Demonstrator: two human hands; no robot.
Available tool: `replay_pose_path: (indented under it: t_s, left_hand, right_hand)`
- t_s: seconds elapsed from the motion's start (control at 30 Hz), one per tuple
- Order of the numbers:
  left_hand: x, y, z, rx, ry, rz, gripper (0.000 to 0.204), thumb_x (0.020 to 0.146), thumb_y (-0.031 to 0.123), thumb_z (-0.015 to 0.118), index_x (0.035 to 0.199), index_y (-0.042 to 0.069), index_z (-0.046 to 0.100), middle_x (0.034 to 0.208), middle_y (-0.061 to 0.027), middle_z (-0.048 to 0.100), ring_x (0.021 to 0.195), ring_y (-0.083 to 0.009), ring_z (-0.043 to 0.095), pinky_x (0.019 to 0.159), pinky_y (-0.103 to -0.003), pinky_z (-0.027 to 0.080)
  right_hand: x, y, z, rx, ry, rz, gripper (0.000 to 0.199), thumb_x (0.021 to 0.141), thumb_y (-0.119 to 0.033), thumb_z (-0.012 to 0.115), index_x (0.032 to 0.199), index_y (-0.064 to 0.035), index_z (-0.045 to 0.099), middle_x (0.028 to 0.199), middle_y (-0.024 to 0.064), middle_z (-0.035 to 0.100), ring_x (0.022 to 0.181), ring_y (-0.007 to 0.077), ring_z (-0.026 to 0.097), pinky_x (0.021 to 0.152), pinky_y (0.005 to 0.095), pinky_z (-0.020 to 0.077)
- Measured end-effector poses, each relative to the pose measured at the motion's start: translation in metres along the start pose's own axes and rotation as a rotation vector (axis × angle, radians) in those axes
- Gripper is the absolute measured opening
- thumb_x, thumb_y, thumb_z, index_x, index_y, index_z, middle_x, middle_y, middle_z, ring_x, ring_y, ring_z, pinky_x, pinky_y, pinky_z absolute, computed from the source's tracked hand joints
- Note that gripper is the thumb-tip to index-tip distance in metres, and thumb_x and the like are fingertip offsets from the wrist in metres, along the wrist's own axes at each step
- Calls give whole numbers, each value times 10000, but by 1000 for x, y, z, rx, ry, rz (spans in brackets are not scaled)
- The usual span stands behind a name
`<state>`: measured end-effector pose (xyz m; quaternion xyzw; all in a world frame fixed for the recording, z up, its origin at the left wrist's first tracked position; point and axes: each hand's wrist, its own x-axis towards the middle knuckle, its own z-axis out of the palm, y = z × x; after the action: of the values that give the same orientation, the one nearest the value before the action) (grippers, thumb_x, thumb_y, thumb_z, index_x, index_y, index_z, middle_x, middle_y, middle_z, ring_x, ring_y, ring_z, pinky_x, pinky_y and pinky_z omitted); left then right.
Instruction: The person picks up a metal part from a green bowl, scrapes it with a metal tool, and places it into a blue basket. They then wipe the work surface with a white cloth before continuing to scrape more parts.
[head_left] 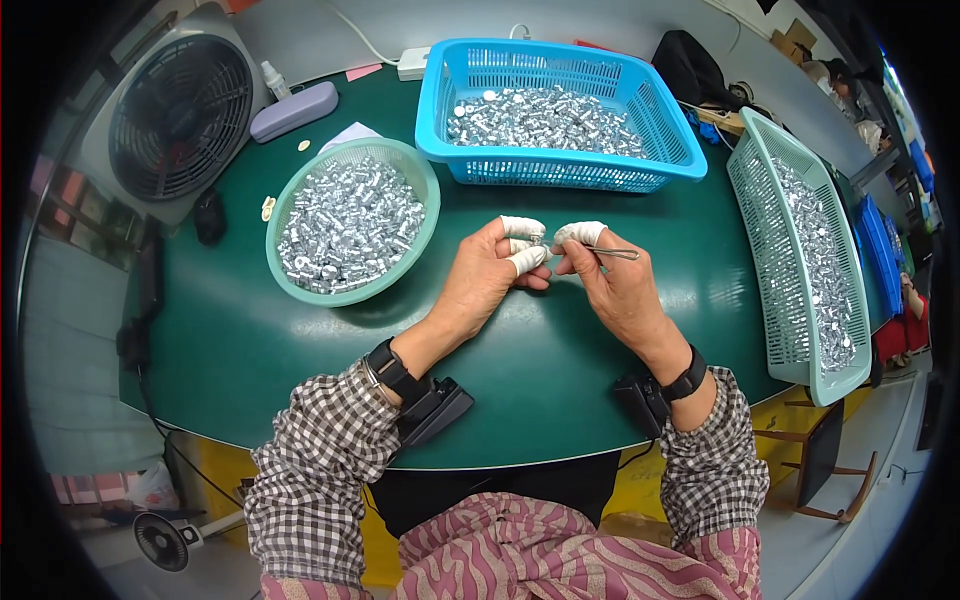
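Observation:
Over the middle of the green table, my left hand (490, 272) pinches a small silvery metal part (537, 240) between fingertips wrapped in white tape. Close beside it, my right hand (612, 285), also with taped fingertips, grips thin metal tweezers (618, 253). The tweezers' looped end sticks out to the right; their tip is hidden at my fingers by the part. To the left stands a round pale green basket (432, 215) heaped with small silvery metal parts (350, 225). Beyond my hands, a blue rectangular basket (570, 168) holds more of the same kind.
A long pale green basket (780, 300) of metal parts stands at the right edge. A box fan (180, 115), a purple case (294, 111) and a small bottle (275, 80) are at the back left. A chair (822, 455) stands lower right. Another person's red sleeve (905, 330) shows far right.

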<state>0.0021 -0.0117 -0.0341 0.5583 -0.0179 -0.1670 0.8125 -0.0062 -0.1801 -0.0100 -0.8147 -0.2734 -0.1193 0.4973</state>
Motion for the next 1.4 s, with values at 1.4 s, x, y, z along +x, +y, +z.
replay_pose_path:
  t_s: [1.4]
  left_hand:
    - [-21,16,22,512,74,188,180,889,74,548,1052,-3,544,828,-62,624,505,-69,540,414,-190,423]
  right_hand:
    - [1,-1,6,-223,2,-82,100,915,-73,506,933,21,534,680,112,565,537,188,562,486,291,442]
